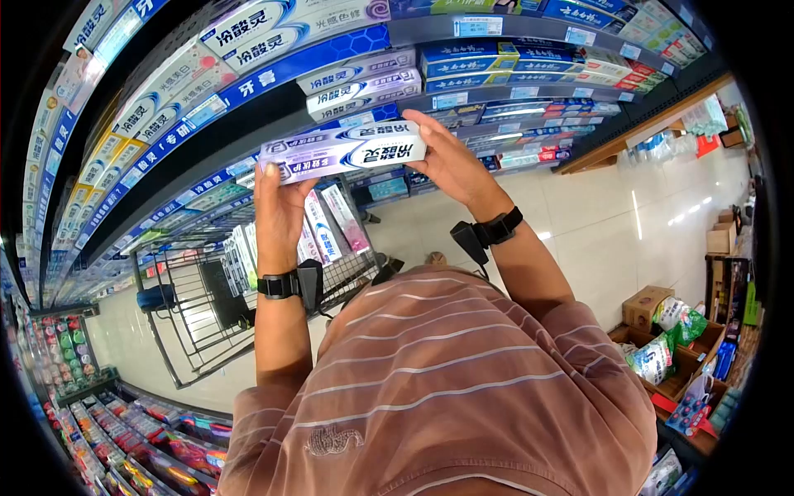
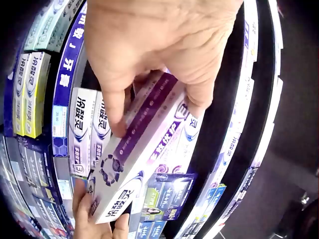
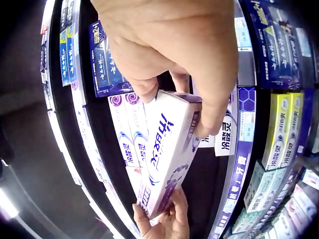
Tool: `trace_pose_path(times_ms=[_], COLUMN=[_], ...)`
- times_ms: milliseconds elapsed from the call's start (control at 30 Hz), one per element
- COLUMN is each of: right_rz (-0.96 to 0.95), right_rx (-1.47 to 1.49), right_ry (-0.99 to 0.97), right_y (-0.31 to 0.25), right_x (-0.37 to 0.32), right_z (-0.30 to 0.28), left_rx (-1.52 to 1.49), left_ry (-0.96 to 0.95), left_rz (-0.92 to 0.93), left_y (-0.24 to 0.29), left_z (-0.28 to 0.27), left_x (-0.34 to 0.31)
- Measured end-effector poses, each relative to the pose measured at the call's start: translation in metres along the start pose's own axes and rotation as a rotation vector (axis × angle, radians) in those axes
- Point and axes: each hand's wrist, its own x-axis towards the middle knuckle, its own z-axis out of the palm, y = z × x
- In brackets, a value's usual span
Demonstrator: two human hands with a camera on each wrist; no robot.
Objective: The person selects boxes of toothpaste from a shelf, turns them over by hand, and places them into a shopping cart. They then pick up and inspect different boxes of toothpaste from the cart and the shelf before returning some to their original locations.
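Note:
A long white and purple toothpaste box point(image 1: 347, 153) is held up in front of the shelves, lying nearly level in the head view. My left hand point(image 1: 279, 213) grips its purple end, the thumb on the near face. At the white end, my right hand point(image 1: 455, 165) pinches it between thumb and fingers. The left wrist view shows the left hand point(image 2: 159, 45) over one end of the box point(image 2: 144, 144), with right-hand fingertips at the far end. From the right wrist, the right hand point(image 3: 174, 45) covers the near end and the left hand point(image 3: 167, 224) supports the other.
Shelves of toothpaste boxes point(image 1: 364, 83) with a blue label strip point(image 1: 314, 62) rise ahead. At the left stands a wire shopping cart point(image 1: 194, 339) with several boxes point(image 1: 321, 223) in it. Cartons and green bags point(image 1: 653, 360) sit on the right; hanging goods point(image 1: 157, 446) line the lower left.

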Motion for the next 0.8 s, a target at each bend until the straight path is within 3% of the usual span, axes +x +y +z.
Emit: trace_pose_path(times_ms=[167,500,800], right_rz=[-0.05,-0.135,-0.024], right_rx=[0.033,-0.003,-0.115], right_ry=[-0.04,0.008,-0.038], right_y=[-0.003,0.001,-0.011], right_x=[0.001,0.009,0.004], right_z=[-0.001,-0.014,-0.007], left_rx=[0.112,0.123,0.255], left_ry=[-0.103,-0.011,-0.01], left_rz=[0.058,-0.15,-0.019], left_y=[0.012,0.012,0.021], left_z=[0.017,0.015,0.03], left_x=[-0.008,-0.01,-0.008])
